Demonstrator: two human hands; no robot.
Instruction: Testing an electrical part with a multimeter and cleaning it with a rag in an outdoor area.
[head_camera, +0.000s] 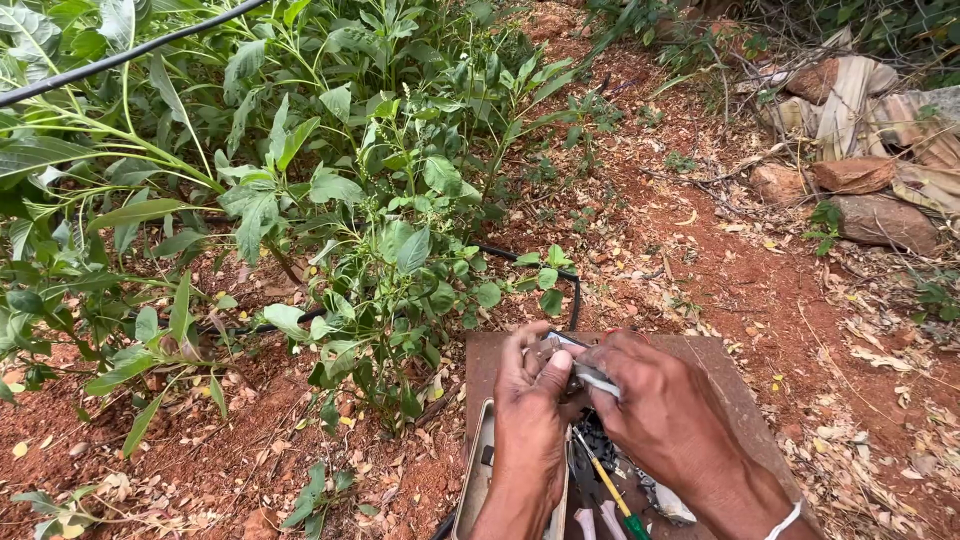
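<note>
Metal, small and grey, the fitting (572, 368) sits between both hands above a brown board (720, 372) on red soil. Left hand (530, 400) pinches one end with thumb and fingers closed on it; right hand (655, 405) clamps the other end. It is judged light, rigid and somewhat slippery: grip at both ends. A yellow-handled tool (605, 485) lies below

Both hands (590, 385) together, fingers pinched.

Leafy plants (380, 200), stones (860, 190), red soil (700, 270)
</note>
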